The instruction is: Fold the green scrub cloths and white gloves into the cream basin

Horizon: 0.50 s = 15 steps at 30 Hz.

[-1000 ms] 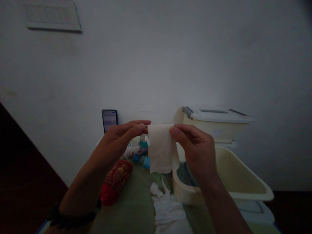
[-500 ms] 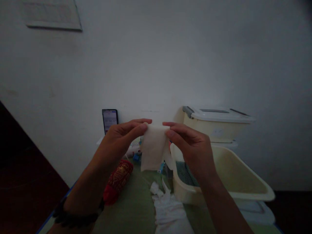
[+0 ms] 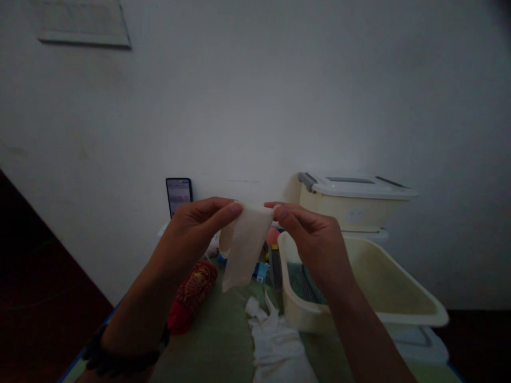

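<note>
No text readable for certain. Phone (image 3: 179, 197) at the wall: row of dark digits across the lit screen, too blurred to give the number; tiny blue mark near screen top, illegible. Lidded box (image 3: 333, 210): pale sticker (image 3: 355, 216) on front, faint marks, illegible. Blue-and-white label (image 3: 261, 272) near table middle: print too small. Red item (image 3: 199, 284): gold markings, can't tell if characters or ornament. Wall panel (image 3: 83, 21): faint, illegible.
</note>
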Tool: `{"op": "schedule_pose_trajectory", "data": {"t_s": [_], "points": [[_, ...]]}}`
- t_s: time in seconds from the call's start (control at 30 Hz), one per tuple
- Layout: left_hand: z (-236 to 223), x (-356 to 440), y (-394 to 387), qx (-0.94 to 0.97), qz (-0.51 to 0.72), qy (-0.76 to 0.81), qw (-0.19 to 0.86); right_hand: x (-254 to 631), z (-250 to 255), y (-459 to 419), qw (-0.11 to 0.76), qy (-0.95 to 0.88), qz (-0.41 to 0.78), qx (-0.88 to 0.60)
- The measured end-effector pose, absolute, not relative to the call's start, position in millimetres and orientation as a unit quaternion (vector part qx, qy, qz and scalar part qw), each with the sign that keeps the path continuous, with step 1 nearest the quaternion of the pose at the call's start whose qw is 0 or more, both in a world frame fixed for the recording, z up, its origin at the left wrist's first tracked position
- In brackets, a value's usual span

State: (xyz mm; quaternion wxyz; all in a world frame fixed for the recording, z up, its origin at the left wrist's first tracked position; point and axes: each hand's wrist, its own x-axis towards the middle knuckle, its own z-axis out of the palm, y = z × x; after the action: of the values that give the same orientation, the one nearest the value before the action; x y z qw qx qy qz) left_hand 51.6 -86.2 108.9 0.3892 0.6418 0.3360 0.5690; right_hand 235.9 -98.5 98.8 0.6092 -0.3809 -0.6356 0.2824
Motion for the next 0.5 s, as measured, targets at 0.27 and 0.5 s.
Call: {"op": "schedule_pose_trajectory", "data": {"t_s": [0.27,0.5], "points": [[107.6,51.3,-85.1,0.663,0.564,0.334,0.362,235.9,97.6,-96.9,0.599,-0.649,0.295,-0.364],[107.2,52.3,-81.5,0.666,0.548,0.384,0.330,237.2,94.1,-96.3,0.608,-0.649,0.292,-0.353]]}}
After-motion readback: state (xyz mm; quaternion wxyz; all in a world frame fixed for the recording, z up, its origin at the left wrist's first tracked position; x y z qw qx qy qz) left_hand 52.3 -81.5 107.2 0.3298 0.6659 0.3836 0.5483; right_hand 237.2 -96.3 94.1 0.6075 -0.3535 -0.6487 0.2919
